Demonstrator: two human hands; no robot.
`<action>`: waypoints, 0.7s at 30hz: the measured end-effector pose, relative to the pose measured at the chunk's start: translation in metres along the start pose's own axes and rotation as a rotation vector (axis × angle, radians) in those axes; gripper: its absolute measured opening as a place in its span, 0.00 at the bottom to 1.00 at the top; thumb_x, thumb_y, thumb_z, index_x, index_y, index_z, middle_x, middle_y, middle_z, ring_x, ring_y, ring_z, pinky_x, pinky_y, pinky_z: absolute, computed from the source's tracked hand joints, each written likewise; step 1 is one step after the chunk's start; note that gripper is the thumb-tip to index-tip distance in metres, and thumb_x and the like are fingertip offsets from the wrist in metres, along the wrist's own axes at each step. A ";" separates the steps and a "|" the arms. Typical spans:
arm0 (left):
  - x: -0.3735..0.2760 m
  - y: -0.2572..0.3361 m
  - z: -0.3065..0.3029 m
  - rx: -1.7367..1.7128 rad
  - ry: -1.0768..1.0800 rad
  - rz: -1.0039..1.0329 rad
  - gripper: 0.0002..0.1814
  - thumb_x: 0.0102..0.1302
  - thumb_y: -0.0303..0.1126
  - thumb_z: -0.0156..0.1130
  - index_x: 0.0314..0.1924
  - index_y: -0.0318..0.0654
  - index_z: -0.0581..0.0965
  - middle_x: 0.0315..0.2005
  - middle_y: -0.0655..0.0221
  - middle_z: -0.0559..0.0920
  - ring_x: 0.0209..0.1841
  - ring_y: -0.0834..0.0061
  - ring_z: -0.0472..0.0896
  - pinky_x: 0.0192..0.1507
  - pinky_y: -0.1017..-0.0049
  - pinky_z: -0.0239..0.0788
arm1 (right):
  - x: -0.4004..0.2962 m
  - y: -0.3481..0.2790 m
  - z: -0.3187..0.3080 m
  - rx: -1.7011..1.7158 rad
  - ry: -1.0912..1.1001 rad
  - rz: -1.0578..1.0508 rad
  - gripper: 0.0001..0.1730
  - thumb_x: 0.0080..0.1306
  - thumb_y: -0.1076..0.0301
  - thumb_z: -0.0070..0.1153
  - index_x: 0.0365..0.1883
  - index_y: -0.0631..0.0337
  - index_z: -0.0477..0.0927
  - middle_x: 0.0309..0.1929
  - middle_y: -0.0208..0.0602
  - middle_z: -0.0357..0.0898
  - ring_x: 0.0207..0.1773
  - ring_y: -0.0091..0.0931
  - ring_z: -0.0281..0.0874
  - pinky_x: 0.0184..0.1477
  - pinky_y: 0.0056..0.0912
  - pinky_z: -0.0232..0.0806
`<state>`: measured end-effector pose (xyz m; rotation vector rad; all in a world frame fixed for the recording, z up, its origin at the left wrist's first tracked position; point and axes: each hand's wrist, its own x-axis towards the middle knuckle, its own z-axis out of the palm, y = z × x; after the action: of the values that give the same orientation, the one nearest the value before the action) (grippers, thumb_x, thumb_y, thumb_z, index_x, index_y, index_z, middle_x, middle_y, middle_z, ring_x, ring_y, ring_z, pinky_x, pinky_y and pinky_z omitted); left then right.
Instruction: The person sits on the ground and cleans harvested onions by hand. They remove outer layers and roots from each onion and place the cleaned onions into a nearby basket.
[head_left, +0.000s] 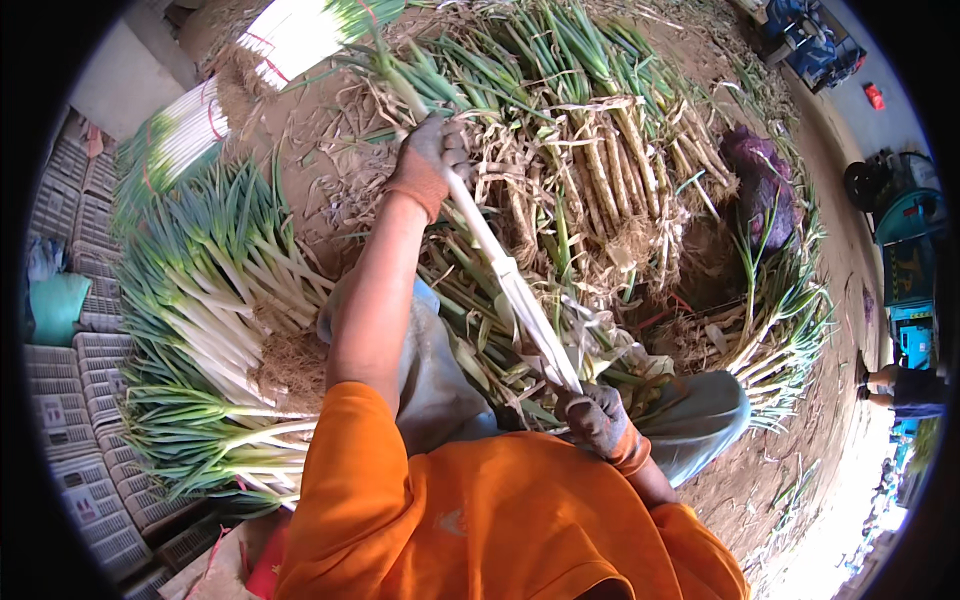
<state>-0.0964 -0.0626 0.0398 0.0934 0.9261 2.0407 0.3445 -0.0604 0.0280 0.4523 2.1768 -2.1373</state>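
Note:
My left hand, in a dark glove with an orange cuff, is closed around the upper part of a long green onion near its green leaves. The white shaft slants down to the right across my lap. At its lower end my gloved right hand grips a pale strip, perhaps an outer leaf sheath, beside the shaft. Peeled leaves and husks lie between my knees. Beyond them is a pile of unpeeled green onions with dry brown sheaths and roots. Cleaner green onions lie in a heap on the left.
Tied bundles of white-stemmed onions rest at the upper left. Grey plastic crates are stacked along the left side. A purple mesh sack lies at the right, above more onions. Vehicles and a person are at the far right.

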 end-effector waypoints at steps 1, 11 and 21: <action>0.008 0.017 -0.014 -0.026 0.008 0.152 0.17 0.69 0.47 0.49 0.31 0.41 0.69 0.14 0.81 0.66 0.12 0.87 0.60 0.12 0.83 0.54 | -0.009 -0.003 0.001 -0.069 0.007 -0.069 0.14 0.64 0.69 0.51 0.47 0.66 0.74 0.33 0.32 0.75 0.31 0.23 0.70 0.33 0.24 0.63; -0.082 0.175 -0.073 0.450 0.338 0.492 0.20 0.72 0.30 0.41 0.61 0.31 0.64 0.21 0.82 0.64 0.18 0.91 0.61 0.17 0.88 0.54 | 0.132 0.017 -0.075 -1.104 0.289 0.167 0.29 0.59 0.42 0.55 0.45 0.59 0.75 0.42 0.51 0.76 0.40 0.45 0.77 0.41 0.45 0.71; -0.310 0.245 -0.549 0.673 1.032 0.145 0.26 0.64 0.48 0.53 0.53 0.36 0.74 0.40 0.64 0.81 0.43 0.65 0.76 0.51 0.62 0.64 | 0.366 0.116 -0.082 -1.115 0.276 0.496 0.45 0.60 0.45 0.52 0.69 0.59 0.52 0.59 0.52 0.66 0.58 0.41 0.68 0.55 0.39 0.66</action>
<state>-0.2828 -0.6933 -0.1172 -0.5998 2.2643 1.7585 0.0369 0.0814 -0.1706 1.0148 2.5669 -0.4766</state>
